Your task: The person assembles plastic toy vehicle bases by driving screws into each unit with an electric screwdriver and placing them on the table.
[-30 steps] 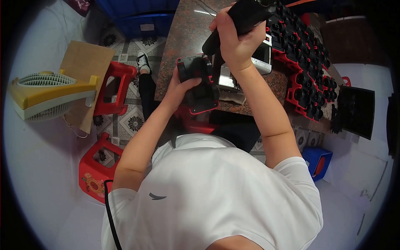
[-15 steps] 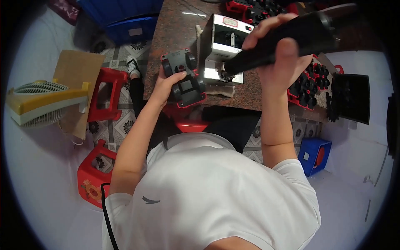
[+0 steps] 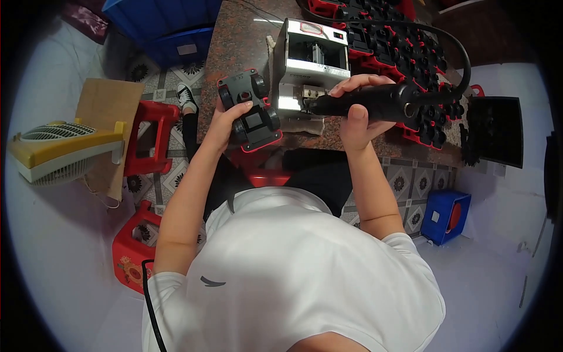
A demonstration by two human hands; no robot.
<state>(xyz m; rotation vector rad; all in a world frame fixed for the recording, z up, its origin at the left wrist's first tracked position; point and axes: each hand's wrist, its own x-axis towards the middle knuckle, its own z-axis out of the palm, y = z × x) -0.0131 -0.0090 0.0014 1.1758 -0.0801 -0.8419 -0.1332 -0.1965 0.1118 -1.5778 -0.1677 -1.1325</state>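
Observation:
My left hand (image 3: 224, 124) grips a toy car chassis (image 3: 252, 97), dark grey with black wheels and red edging, its underside facing up and my thumb across it. In my right hand (image 3: 365, 114) is a black corded electric screwdriver (image 3: 375, 101), fingers wrapped over its body and thumb along the near side. The tool lies nearly level, its tip pointing left at the front of a white metal screw feeder (image 3: 316, 69). Whether a screw sits on the tip is too small to tell. The chassis is just left of the feeder, apart from it.
Rows of black-and-red toy car parts (image 3: 404, 56) fill the table's back right. The speckled stone table (image 3: 234, 44) bears a cloth under the feeder. The tool's cable (image 3: 466, 58) loops at right. Blue bins (image 3: 182, 44), red stools (image 3: 153, 132) and a yellow fan (image 3: 64, 144) stand left.
My right hand and the screwdriver have come down and left, and the tool is now more level by the feeder. My left hand still holds the chassis, shifted slightly left in the picture.

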